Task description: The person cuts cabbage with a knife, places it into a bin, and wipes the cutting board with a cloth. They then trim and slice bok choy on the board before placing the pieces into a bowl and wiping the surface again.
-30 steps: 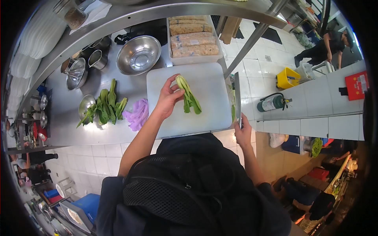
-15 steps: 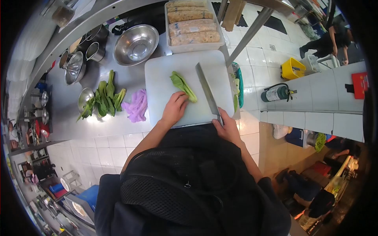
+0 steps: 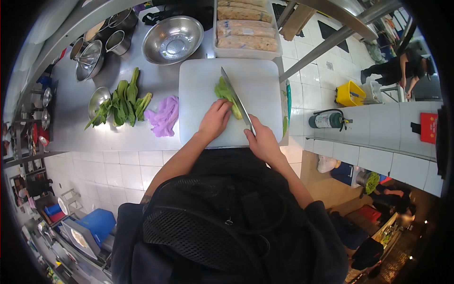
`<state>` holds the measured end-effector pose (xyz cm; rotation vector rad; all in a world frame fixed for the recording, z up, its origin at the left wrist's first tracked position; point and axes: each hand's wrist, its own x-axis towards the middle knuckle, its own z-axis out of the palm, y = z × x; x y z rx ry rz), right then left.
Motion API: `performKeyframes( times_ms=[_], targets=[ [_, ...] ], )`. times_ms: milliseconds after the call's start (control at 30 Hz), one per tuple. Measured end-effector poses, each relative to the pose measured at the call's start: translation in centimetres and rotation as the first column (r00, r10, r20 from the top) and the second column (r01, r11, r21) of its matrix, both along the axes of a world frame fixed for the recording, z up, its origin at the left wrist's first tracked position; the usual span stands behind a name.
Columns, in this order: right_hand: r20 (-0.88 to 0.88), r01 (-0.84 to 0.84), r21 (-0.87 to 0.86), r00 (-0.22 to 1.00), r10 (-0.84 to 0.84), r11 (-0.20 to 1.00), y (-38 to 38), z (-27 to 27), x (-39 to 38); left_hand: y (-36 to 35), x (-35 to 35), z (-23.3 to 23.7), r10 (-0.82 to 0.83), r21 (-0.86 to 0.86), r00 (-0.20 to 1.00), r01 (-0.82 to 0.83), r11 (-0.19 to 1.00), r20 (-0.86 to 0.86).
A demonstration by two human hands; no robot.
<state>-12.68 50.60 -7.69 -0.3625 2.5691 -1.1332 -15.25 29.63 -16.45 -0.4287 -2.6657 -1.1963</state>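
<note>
Two hands meet at the frame's centre. My right hand (image 3: 261, 142) has its grip wrapped round the knife (image 3: 235, 98), whose blade slants up-left over the leafy green (image 3: 222, 90). My left hand (image 3: 215, 119), grip curled, presses that green onto the white cutting board (image 3: 265, 85). Left on the surface lie more greens (image 3: 120, 102) and a purple cloth (image 3: 163, 116).

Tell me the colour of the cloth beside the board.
The cloth is light purple; head view.
</note>
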Motion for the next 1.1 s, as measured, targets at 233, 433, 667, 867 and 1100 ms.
performKeyframes(
  times_ms=[233,433,667,867,1100],
  targets=[
    [0.038,-0.007,-0.027,0.999,0.008,1.0,0.0,-1.2,-0.3,0.1,-0.4,-0.4,-0.019,-0.092,1.0,0.02,0.996,0.011],
    [0.062,-0.024,0.0,0.998,0.024,1.0,-0.3,-1.1,-0.9,-0.1,-0.5,-0.3,-0.031,-0.089,0.997,0.037,0.995,0.068],
    [0.138,-0.007,0.08,0.99,-0.004,0.997,-1.4,-3.4,-0.9,-0.2,-0.6,-0.5,-0.033,-0.096,0.999,0.037,0.995,0.043],
    [0.01,0.063,0.029,0.998,-0.063,0.998,-0.9,-6.8,-2.7,-0.3,-0.6,-0.9,-0.05,-0.061,0.998,0.053,0.997,0.05],
    [-0.114,0.262,-0.037,0.958,-0.265,0.964,3.5,-0.8,-1.8,0.0,-2.0,3.0,-0.17,-0.459,0.97,0.073,0.885,-0.174]
  ],
)
